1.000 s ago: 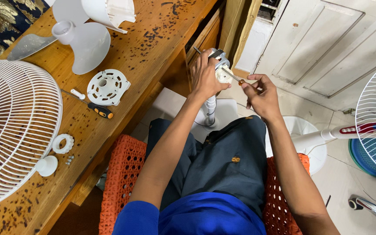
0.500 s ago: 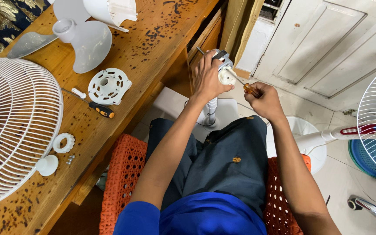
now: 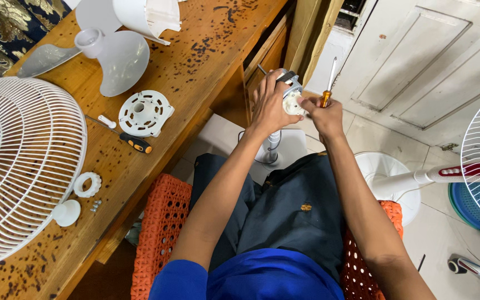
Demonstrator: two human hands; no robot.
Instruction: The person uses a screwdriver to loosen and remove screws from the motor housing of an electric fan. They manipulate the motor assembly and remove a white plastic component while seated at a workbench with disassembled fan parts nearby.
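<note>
White fan motor housing (image 3: 291, 97) with grey metal on top; orange handle, silver shaft on the screwdriver (image 3: 327, 89); honey-brown bench (image 3: 195, 50) speckled with black marks; white wire fan guard (image 3: 18, 166), white ribbed disc (image 3: 144, 113), pale translucent blade (image 3: 119, 55); black-and-orange second screwdriver (image 3: 134, 143); orange woven stool (image 3: 159, 233); dark navy trousers, bright blue shirt
</note>
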